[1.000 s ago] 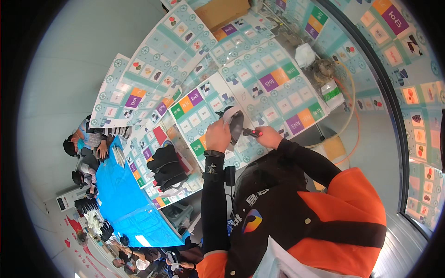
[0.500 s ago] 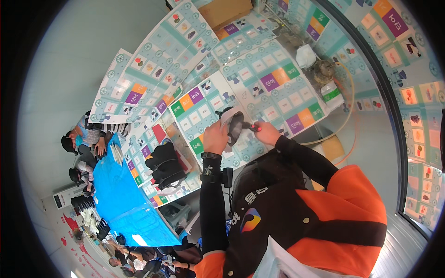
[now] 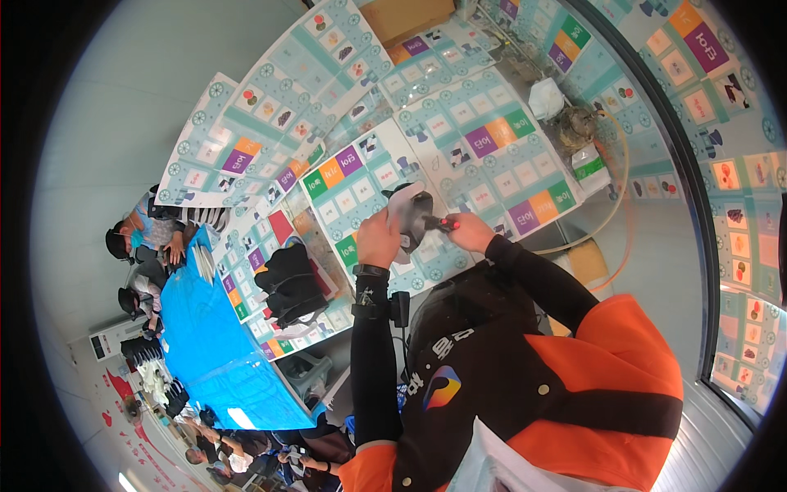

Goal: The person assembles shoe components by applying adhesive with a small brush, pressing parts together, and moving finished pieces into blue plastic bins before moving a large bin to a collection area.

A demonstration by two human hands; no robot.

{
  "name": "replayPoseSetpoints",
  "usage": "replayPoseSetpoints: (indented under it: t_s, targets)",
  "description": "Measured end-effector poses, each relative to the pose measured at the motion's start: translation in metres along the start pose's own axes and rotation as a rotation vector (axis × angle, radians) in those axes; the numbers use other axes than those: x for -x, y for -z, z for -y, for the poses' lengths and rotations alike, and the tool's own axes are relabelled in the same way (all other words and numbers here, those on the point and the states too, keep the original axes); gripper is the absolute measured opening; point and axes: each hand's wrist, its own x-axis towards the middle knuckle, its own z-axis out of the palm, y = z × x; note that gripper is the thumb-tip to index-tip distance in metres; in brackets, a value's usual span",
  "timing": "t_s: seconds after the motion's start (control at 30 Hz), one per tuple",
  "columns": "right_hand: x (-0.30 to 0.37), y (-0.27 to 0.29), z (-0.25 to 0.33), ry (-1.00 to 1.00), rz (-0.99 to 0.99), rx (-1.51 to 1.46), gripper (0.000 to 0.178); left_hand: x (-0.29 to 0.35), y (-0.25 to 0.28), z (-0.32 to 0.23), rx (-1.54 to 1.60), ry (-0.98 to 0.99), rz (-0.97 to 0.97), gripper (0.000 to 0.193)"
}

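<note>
My left hand [image 3: 378, 239] grips a limp dark grey and white fabric piece [image 3: 418, 220] by its left side, above the patterned table. The kind of piece is unclear. In my right hand [image 3: 470, 233] is a small tool with a red and black handle [image 3: 448, 223], its dark end against the right side of the fabric. The tool's tip is too small to make out. A bundle of black cloth pieces [image 3: 290, 283] lies to the left of my left forearm.
Teal patterned sheets [image 3: 361, 197] cover the tables. A blue-covered table [image 3: 209, 328] stands at left, with people [image 3: 135, 238] beside it. Toward the back right are a white crumpled bag [image 3: 545, 99], a green and white packet [image 3: 587, 168] and a yellowish hose [image 3: 620, 176]. A cardboard box [image 3: 402, 20] sits at the back.
The fabric piece has turned a little and shows more of its dark, shiny surface. Both hands stay almost in place, the tool still against it. The whole view has shifted slightly.
</note>
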Motion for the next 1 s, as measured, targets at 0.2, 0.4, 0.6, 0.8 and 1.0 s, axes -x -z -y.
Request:
replayPoseSetpoints:
  t_s: [0.2, 0.4, 0.6, 0.8, 1.0]
  targets:
    - [0.01, 0.003, 0.003, -0.018, 0.062, -0.011, 0.031, 0.003, -0.001, 0.009, 0.036, 0.015, -0.026, 0.027]
    - [0.016, 0.002, 0.003, -0.063, 0.11, -0.077, 0.032, 0.001, -0.003, 0.008, 0.06, 0.023, -0.027, 0.027]
    - [0.016, 0.0, -0.002, -0.069, 0.064, -0.084, 0.03, -0.013, -0.005, 0.006, 0.035, -0.001, 0.001, 0.027]
    - [0.013, 0.005, 0.006, -0.013, -0.086, 0.047, 0.026, -0.035, -0.002, -0.008, -0.013, 0.013, 0.057, 0.028]
    - [0.009, 0.014, 0.01, 0.047, -0.123, 0.119, 0.024, -0.048, -0.01, -0.014, -0.084, -0.028, 0.089, 0.028]
